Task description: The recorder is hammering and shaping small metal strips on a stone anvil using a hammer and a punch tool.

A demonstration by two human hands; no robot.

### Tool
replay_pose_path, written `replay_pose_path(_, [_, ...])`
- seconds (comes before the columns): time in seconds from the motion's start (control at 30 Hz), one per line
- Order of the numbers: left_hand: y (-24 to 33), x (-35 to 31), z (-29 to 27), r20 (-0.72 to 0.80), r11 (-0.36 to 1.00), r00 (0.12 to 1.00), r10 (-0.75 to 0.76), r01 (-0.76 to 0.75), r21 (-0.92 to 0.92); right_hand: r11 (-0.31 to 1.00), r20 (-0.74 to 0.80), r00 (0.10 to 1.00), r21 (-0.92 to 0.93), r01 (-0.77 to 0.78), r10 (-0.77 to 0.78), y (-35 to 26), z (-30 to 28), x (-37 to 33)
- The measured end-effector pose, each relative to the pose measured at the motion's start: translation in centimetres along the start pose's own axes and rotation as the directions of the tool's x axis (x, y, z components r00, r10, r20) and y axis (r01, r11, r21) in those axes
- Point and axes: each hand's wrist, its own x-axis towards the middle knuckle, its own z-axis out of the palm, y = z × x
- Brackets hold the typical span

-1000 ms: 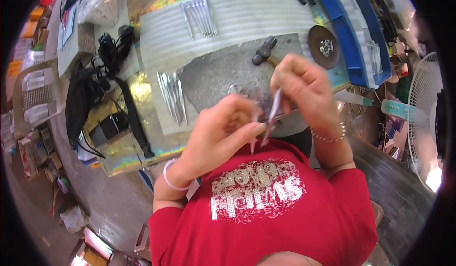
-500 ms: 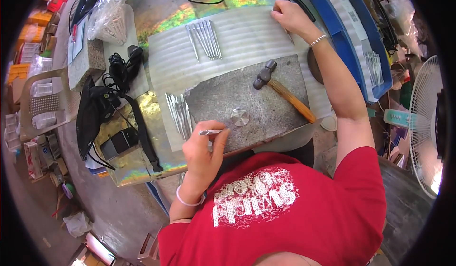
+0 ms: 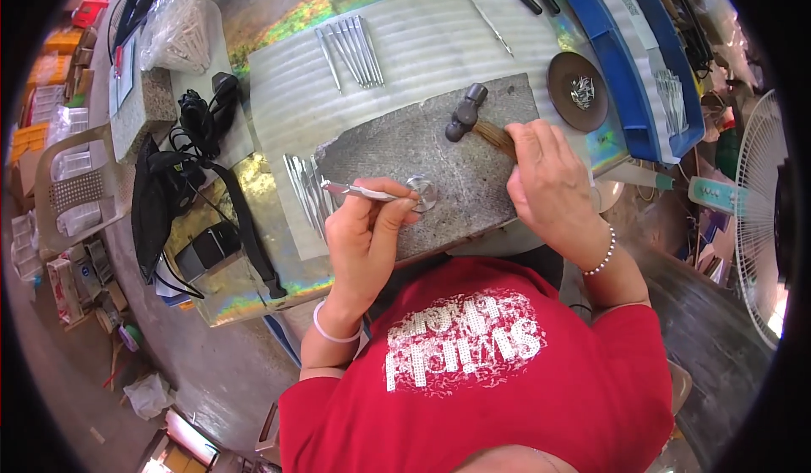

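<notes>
Beside the disc (image 3: pixel 430 191) on the slab (image 3: pixel 477 177), a rod (image 3: pixel 353 190) was clamped between the fingers of the left hand (image 3: pixel 361 241); farther right, the handle of the hammer (image 3: pixel 467 116) was covered by the right hand (image 3: pixel 555 184), whose fingers were curled, their grip impossible to tell.

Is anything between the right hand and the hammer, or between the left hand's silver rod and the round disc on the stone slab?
Nothing visible. The right hand is on the hammer. The left hand holds the silver rod, one end by the round disc; whether they touch cannot be told.
</notes>
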Motion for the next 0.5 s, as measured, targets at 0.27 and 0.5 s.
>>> replay_pose_path(0.27, [-0.3, -0.3, 0.4, -0.039, 0.995, 0.997, 0.071, -0.069, 0.069, 0.923, -0.041, 0.995, 0.378, -0.068, 0.090, 0.3, 0.5, -0.8])
replay_pose_path(0.5, [-0.2, -0.1, 0.6, -0.074, 0.992, 0.994, 0.075, -0.067, 0.104, 0.792, -0.031, 0.990, 0.604, -0.090, 0.136, -0.1, -0.4, -1.6])
